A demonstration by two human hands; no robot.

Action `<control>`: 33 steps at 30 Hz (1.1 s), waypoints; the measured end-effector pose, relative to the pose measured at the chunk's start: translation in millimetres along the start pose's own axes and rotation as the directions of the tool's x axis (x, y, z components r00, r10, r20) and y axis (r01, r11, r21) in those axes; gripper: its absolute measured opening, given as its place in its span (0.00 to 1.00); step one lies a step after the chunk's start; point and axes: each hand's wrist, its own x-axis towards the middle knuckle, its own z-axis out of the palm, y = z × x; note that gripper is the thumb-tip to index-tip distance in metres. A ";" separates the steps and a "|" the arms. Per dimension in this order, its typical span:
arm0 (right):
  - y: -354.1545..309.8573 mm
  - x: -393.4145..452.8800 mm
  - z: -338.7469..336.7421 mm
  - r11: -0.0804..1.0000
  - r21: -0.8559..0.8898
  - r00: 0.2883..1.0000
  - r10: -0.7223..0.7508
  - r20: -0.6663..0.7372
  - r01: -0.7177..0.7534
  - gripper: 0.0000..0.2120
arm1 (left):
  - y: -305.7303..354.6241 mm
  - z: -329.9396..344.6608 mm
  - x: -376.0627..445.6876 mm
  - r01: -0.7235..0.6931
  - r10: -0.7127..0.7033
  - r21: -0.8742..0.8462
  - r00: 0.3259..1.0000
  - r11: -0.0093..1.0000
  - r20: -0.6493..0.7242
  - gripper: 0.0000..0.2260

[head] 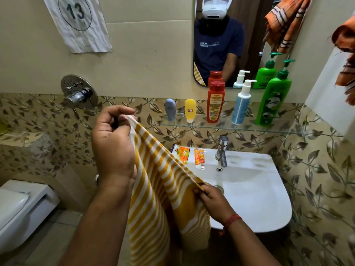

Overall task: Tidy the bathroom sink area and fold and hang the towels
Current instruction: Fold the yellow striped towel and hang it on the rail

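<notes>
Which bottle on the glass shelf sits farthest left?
The small grey-blue tube, standing cap-down at the left end of the glass shelf. The yellow tube is next; the red, white-pump and green bottles stand further right.

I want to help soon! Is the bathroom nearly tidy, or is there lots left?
Looks done: five bottles stand in a row on the glass shelf. In hand: the left hand and right hand each pinch the yellow striped towel, stretched between them, not yet folded. Left: two orange tubes lie on the sink, and the orange towel hangs bunched.
</notes>
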 end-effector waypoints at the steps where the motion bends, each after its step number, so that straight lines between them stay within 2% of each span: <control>1: -2.6 -1.2 -4.3 1.000 0.023 0.999 -0.010 -0.031 0.011 0.11 | -1.6 -2.0 3.6 -0.009 0.010 0.033 0.999 0.999 -0.033 0.19; 3: -8.2 -2.9 -13.9 0.996 0.078 0.996 -0.025 -0.084 0.032 0.09 | -7.8 -8.3 13.4 -0.005 0.016 0.103 0.994 0.995 -0.104 0.17; 6: -22.7 -2.7 -30.0 0.987 0.126 0.986 -0.084 -0.143 0.103 0.16 | -26.6 -21.7 27.3 0.084 -0.045 0.155 0.970 0.984 -0.239 0.15; 8: -34.1 -1.4 -41.2 0.979 0.105 0.972 -0.156 -0.175 0.176 0.16 | -41.0 -30.2 34.4 0.140 -0.086 0.161 0.949 0.977 -0.303 0.14; 11: -48.2 0.6 -57.0 0.962 -0.006 0.945 -0.271 -0.185 0.274 0.12 | -57.9 -44.5 44.1 0.257 -0.191 0.122 0.898 0.959 -0.396 0.15; 13: -53.7 1.5 -66.1 0.929 -0.157 0.921 -0.359 -0.153 0.336 0.12 | -64.2 -52.1 46.3 0.288 -0.209 0.121 0.874 0.950 -0.439 0.16; 15: -55.9 4.3 -70.3 0.886 -0.302 0.907 -0.403 -0.120 0.353 0.09 | -66.6 -54.1 43.5 0.283 -0.186 0.167 0.881 0.944 -0.436 0.17; 17: -58.8 4.6 -72.9 0.881 -0.356 0.920 -0.373 -0.118 0.311 0.06 | -67.9 -51.0 37.6 0.259 -0.157 0.212 0.901 0.942 -0.405 0.17; 19: -65.1 3.1 -74.2 0.886 -0.381 0.939 -0.328 -0.107 0.266 0.03 | -68.7 -46.2 31.2 0.227 -0.139 0.268 0.940 0.936 -0.310 0.15; 20: -69.7 2.2 -74.3 0.890 -0.377 0.944 -0.315 -0.101 0.257 0.03 | -68.4 -42.6 26.5 0.208 -0.141 0.318 0.965 0.925 -0.220 0.15; 22: -83.5 -1.1 -72.1 0.907 -0.320 0.946 -0.314 -0.083 0.273 0.05 | -65.9 -30.9 10.4 0.131 -0.151 0.364 0.988 0.922 0.026 0.16; 23: -91.7 -2.3 -69.8 0.910 -0.295 0.943 -0.326 -0.070 0.292 0.07 | -63.3 -23.0 -0.1 0.093 -0.160 0.360 0.974 0.928 0.160 0.16; 25: -108.4 -4.4 -63.9 0.902 -0.263 0.933 -0.360 -0.015 0.343 0.09 | -59.5 -4.7 -22.5 0.018 -0.184 0.365 0.887 0.931 0.424 0.11; 26: -117.0 -6.0 -60.2 0.898 -0.242 0.928 -0.372 0.025 0.367 0.09 | -60.8 2.4 -32.1 -0.012 -0.204 0.374 0.821 0.927 0.534 0.05; 27: -124.6 -8.0 -58.3 0.896 -0.219 0.922 -0.381 0.062 0.385 0.10 | -61.2 10.5 -40.9 -0.042 -0.221 0.379 0.752 0.924 0.621 0.03; 29: -136.9 -11.4 -56.5 0.895 -0.164 0.909 -0.398 0.122 0.414 0.10 | -65.1 17.6 -50.8 -0.101 -0.216 0.359 0.640 0.928 0.737 0.13; 33: -140.9 -15.8 -64.6 0.874 -0.194 0.894 -0.423 0.148 0.446 0.09 | -65.0 21.8 -52.2 0.092 -0.267 0.256 0.498 0.962 0.825 0.13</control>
